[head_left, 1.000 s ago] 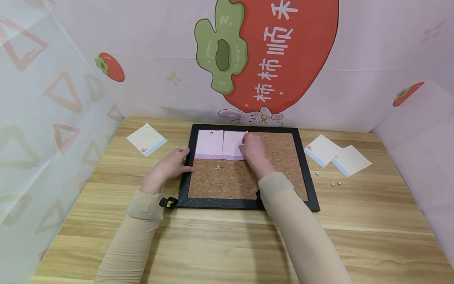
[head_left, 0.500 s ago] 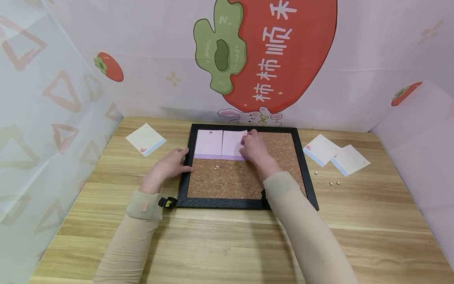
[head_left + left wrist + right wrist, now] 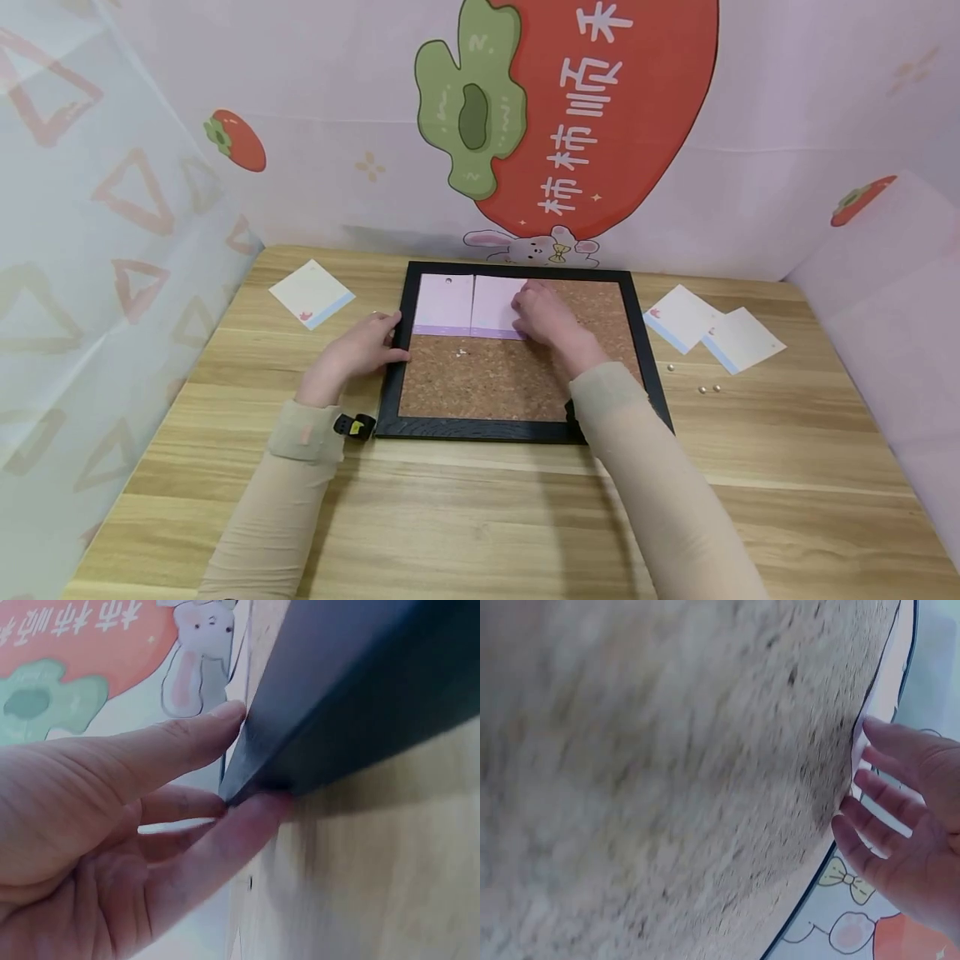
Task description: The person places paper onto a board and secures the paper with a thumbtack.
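A black-framed cork board [image 3: 480, 383] lies on the wooden table. Two pink notes with purple lower bands lie side by side along its top; the left note [image 3: 441, 307] has a silver pushpin [image 3: 448, 281] near its upper edge. My right hand [image 3: 547, 315] has its fingertips on the right side of the second note [image 3: 493, 307], covering that edge. In the right wrist view the fingers of this hand [image 3: 922, 817] are spread, tips on the paper. My left hand [image 3: 363, 346] rests against the left border, its fairly straight fingertips touching the black frame [image 3: 300, 735].
Two cream notes [image 3: 682, 318] overlap right of the board, with several small round-headed pins [image 3: 702, 390] in front. Another cream note [image 3: 311, 293] lies at the left. Tiny white bits [image 3: 461, 353] sit on the cork. A printed cloth backdrop [image 3: 337, 183] stands behind.
My right hand has slid slightly to the right along the second note, and the note's raised right side now lies flatter. My left hand has stayed at the frame.
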`<state>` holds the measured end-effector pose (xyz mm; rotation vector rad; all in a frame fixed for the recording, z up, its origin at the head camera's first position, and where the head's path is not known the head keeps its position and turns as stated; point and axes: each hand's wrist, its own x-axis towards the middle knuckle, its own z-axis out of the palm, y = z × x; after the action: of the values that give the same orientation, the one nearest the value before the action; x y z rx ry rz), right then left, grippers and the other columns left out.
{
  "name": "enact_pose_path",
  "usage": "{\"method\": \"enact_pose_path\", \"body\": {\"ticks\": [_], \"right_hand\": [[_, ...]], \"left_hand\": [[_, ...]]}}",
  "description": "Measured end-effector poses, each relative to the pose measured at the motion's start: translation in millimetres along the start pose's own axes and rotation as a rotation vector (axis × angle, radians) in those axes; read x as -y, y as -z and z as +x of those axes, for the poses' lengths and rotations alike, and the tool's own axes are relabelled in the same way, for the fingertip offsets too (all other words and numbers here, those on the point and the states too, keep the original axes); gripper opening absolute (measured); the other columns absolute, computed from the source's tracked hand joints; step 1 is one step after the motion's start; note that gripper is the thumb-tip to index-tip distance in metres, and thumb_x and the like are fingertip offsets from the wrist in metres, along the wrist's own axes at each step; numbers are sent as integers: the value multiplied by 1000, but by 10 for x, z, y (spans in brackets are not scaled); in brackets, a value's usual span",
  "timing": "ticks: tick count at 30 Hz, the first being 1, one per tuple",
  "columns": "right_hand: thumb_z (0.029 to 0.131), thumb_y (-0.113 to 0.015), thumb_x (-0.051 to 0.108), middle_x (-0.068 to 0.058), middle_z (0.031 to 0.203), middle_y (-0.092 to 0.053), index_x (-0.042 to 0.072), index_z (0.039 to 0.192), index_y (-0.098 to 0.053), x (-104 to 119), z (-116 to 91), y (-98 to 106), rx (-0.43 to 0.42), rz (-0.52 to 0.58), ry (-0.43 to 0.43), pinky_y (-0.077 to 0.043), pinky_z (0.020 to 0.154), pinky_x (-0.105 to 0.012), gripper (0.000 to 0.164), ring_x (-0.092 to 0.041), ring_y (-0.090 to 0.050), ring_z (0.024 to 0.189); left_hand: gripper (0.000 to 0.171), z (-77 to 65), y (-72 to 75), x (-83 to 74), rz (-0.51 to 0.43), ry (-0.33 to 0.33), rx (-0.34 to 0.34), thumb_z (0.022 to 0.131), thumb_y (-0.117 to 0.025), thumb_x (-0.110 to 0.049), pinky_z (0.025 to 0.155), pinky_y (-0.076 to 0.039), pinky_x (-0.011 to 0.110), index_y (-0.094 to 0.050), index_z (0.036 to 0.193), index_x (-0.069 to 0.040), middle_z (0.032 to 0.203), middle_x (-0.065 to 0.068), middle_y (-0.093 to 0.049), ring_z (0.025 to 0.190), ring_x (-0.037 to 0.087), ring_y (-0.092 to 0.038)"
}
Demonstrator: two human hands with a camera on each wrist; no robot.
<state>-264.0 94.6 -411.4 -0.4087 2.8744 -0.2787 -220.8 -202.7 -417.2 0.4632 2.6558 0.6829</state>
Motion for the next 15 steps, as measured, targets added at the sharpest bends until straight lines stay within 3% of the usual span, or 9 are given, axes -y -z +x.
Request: {"method": "enact_pose_path", "body": {"ticks": [4,6,15], "right_hand": [[91,-74,20,-11,131,-60,8,128,-67,-75,-45,33,35,15,41,-43,113,-44,40,-27,-53,118],[90,-75,19,-11,133,-59,9,130,-66,-106,-65,48,48,22,61,-41,115,-45,42,-27,-52,120],[88,-76,14,-12,141,-56,8,133,-63,-193,-101,81,93,87,122,-37,119,-46,47,-28,-48,125]], "left_hand": [[63,-3,38,74,-145,-28,-5,100,-59,-9,86,-59,40,-28,152,11,132,33,-58,112,39,-66],[59,-19,69,108,-175,-35,-27,101,-55,-6,89,-59,41,-29,152,9,142,31,-52,121,41,-62],[40,-139,254,236,-43,-29,-308,99,-55,-4,98,-52,53,-55,140,-2,136,22,-61,122,40,-61]]}}
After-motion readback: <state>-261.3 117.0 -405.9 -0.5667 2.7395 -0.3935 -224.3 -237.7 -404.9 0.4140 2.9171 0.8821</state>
